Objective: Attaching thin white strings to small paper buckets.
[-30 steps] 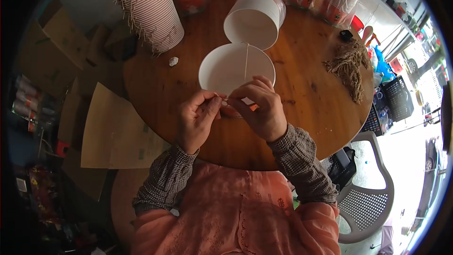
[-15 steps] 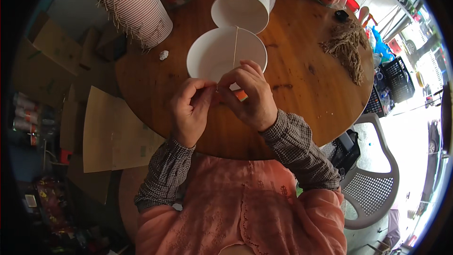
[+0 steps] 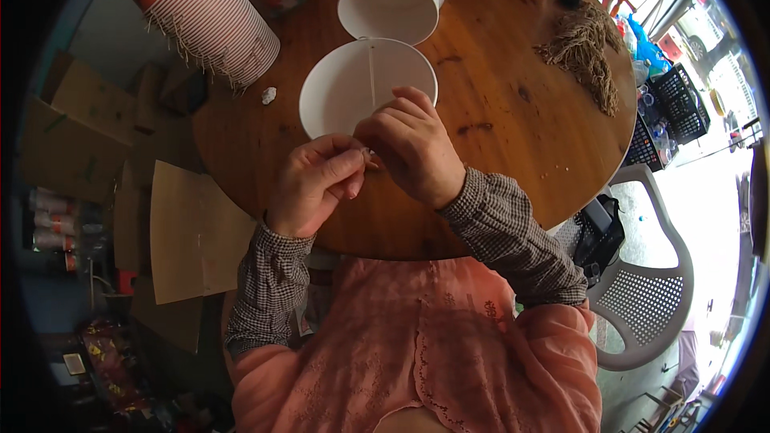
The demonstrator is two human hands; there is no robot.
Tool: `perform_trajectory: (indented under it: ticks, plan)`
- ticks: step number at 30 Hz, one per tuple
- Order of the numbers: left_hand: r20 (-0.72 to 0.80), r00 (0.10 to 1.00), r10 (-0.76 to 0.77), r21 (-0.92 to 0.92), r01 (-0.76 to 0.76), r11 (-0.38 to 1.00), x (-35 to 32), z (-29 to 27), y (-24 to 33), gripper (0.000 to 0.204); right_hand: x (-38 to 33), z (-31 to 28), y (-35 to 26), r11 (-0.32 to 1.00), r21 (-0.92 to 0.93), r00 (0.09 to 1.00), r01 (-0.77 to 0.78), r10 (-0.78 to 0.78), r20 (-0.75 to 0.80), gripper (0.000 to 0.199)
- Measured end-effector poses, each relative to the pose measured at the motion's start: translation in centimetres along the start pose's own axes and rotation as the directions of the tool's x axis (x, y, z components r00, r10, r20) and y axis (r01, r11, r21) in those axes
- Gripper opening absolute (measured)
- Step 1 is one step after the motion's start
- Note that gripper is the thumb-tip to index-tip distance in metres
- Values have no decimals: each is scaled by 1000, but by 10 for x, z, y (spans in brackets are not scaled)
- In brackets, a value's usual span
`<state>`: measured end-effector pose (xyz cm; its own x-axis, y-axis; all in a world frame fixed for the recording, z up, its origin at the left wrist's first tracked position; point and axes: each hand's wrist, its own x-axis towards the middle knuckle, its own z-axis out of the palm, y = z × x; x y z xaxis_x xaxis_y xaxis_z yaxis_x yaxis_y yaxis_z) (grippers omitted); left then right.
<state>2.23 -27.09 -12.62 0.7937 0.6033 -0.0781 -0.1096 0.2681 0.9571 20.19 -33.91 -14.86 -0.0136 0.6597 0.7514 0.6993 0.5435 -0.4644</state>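
Observation:
A white paper bucket (image 3: 329,96) stands open toward me on the table, a thin pale string (image 3: 371,64) running down from its far rim. My left hand (image 3: 317,184) is closed at the bucket's near side, thumb and forefinger pinched on a small pale bit that looks like the string's end. Against those fingertips, my right hand (image 3: 417,144) is also closed, its fingers curled round the lower part of the string. The fingers hide most of the near rim and the exact grip.
Behind the bucket lies a stack of white buckets (image 3: 389,8). A tall stack of orange-printed buckets (image 3: 212,16) with string fringes leans at left, near a white crumpled lump (image 3: 269,96). A bundle of tan strings (image 3: 589,52) lies at right. A grey chair (image 3: 650,297) stands beside the table.
The view has shifted slightly. My left thumb now lies flatter over the pinch, and my right hand has turned, its fingers closing the gap that showed between thumb and forefinger.

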Motion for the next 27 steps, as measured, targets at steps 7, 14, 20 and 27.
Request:
perform_trajectory:
  ticks: [7, 14, 20, 27]
  plan:
    - [21, 998, -66, -444, 69, 893, 0, 3, -2, 16, -7, -6, -9, 986, 163, 995, -41, 56, -84, 25]
    - [-64, 997, -34, -360, 8, 933, 2, 10, -3, 19, -8, -3, -6, 989, 145, 992, 18, 1, -129, 27]
    - [7, 1000, 17, -320, -14, 947, -1, 10, -3, 20, -4, -5, -4, 985, 61, 976, 161, -150, -157, 31]
    - [-149, 988, 33, -143, -55, 988, -11, 27, -3, 19, -1, -2, -10, 996, 89, 976, 29, -9, -220, 25]
